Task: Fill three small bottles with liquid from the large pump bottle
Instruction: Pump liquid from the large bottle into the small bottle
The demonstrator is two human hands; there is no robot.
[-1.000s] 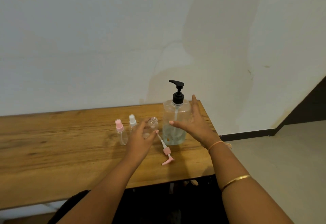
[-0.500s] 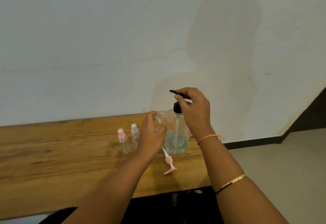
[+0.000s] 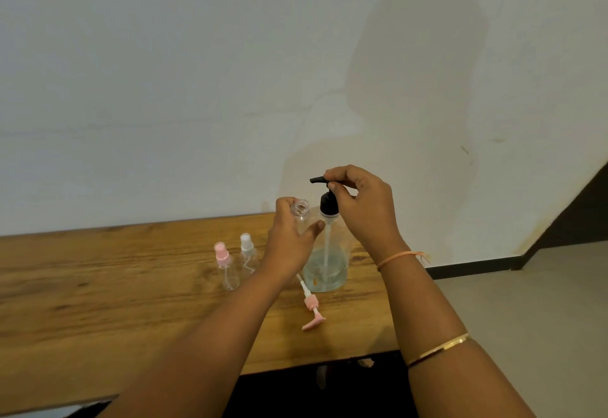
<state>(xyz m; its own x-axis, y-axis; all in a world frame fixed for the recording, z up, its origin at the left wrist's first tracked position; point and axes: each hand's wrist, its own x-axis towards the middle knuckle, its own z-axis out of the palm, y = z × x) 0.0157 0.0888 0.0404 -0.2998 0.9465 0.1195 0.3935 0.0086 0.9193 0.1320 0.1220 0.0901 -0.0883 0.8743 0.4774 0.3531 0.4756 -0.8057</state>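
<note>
Up high, left hand (image 3: 291, 243) gripping open small bottle (image 3: 301, 211), right hand (image 3: 363, 210) pinching pump head (image 3: 324, 187)

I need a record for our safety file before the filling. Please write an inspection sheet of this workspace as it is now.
Surface: wooden table, standing against the wall.
Job's things: large pump bottle upright, partly filled; open small bottle held up just below the spout; pink-capped bottle and white-capped bottle upright to the left.
Clutter: loose pink pump top lying on the table in front of the large pump bottle.
Hands: left hand holds the open small bottle; right hand pinches the black pump head.
Cables: nothing seen.
Surroundings: pale wall behind, floor at right.
</note>
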